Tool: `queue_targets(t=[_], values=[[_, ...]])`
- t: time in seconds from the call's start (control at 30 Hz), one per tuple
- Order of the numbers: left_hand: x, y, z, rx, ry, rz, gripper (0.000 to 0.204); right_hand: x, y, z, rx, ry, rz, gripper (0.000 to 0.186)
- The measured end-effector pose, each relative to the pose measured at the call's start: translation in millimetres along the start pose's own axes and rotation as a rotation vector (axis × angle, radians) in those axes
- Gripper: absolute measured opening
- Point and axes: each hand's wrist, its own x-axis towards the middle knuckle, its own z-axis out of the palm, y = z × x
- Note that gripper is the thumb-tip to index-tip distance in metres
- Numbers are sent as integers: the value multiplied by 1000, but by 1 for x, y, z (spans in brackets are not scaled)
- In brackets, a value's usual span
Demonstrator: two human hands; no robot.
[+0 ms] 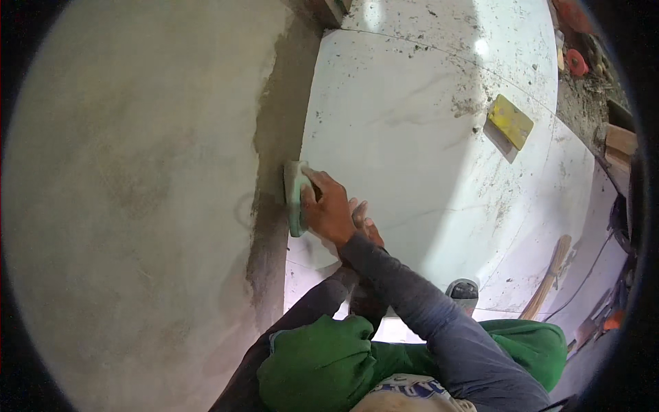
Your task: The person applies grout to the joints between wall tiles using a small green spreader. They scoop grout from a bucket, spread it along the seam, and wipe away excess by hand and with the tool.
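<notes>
My right hand (330, 211) grips a pale green hand float (295, 199) and presses it to the foot of the plastered wall (151, 151). The float lies lengthwise along a dark, damp-looking strip of render (274, 165), where wall and tiled floor meet. My left hand (362, 218) sits just right of the right wrist, its forearm passing beneath the right arm. The left fingers are stretched out and apart, holding nothing visible, and the rest of that hand is hidden. Both arms wear dark grey sleeves.
Large white floor tiles (391, 137) carry scattered mortar crumbs. A yellow block like a sponge float (511, 122) lies at the upper right. A bundle of thin sticks (549, 278), a dark cable and a wooden block (620, 144) lie to the right. A grey shoe (463, 291) stands near my knee.
</notes>
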Motion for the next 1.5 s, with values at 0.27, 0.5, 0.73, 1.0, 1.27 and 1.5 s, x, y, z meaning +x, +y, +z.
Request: queue_targets(t=[0.27, 0.5, 0.73, 1.0, 1.27, 1.5], values=[[4, 32, -6, 233, -3, 87, 55, 159, -43, -61, -189, 402, -266, 41], [18, 26, -25, 244, 76, 126, 39, 30, -41, 19, 7, 294, -179, 45], [-4, 19, -15, 208, 4, 143, 40, 121, -56, -4, -80, 406, -287, 40], [-7, 27, -13, 208, 1, 119, 40, 138, -56, -16, -49, 465, -277, 38], [-4, 27, -12, 227, -3, 102, 41, 169, -85, -26, -36, 486, -300, 40], [-3, 14, -20, 272, 0, 57, 41, 149, -96, -10, 16, 431, -281, 37]])
